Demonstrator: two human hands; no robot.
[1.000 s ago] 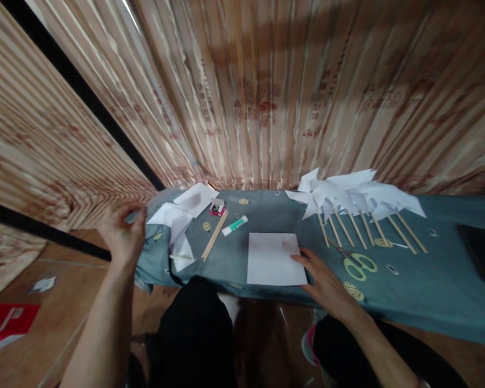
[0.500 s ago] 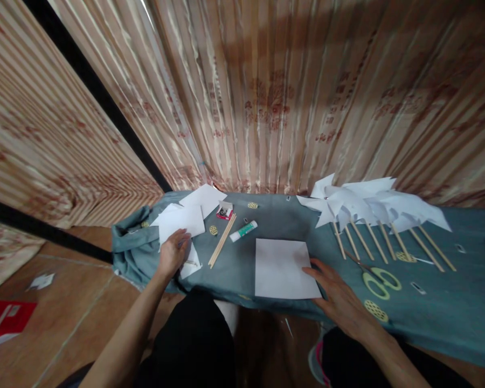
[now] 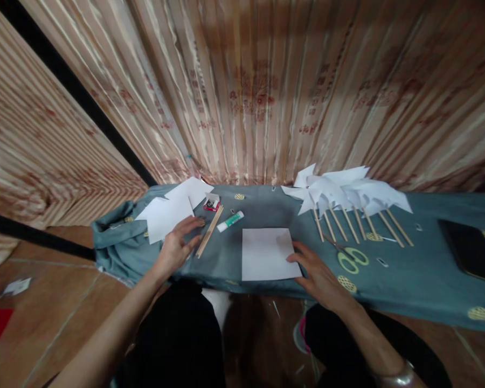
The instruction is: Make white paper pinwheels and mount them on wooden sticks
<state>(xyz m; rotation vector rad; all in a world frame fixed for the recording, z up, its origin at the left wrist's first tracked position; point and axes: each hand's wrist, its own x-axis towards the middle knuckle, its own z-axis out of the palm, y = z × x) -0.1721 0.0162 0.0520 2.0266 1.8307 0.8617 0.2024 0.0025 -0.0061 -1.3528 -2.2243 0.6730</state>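
A white square sheet of paper (image 3: 267, 253) lies on the teal cloth-covered table (image 3: 412, 280) in front of me. My right hand (image 3: 317, 272) rests at the sheet's right edge, fingers spread and touching the paper. My left hand (image 3: 178, 245) hovers open over the table's left part, fingers stretched toward a few thin wooden sticks (image 3: 209, 231), beside a pile of loose white sheets (image 3: 165, 213). A glue stick (image 3: 231, 221) and a small red box (image 3: 211, 203) lie just beyond the sticks.
Several white paper pinwheels on wooden sticks (image 3: 347, 196) lie at the back right, with yellow-green scissors (image 3: 350, 257) beside them. A dark phone (image 3: 469, 248) lies far right. A striped curtain hangs behind. Paper scraps (image 3: 16, 285) lie on the wooden floor at left.
My left hand came down from the bunched cloth at the table's left end, across the loose sheets, toward the wooden sticks. My right hand stayed at the sheet's right edge.
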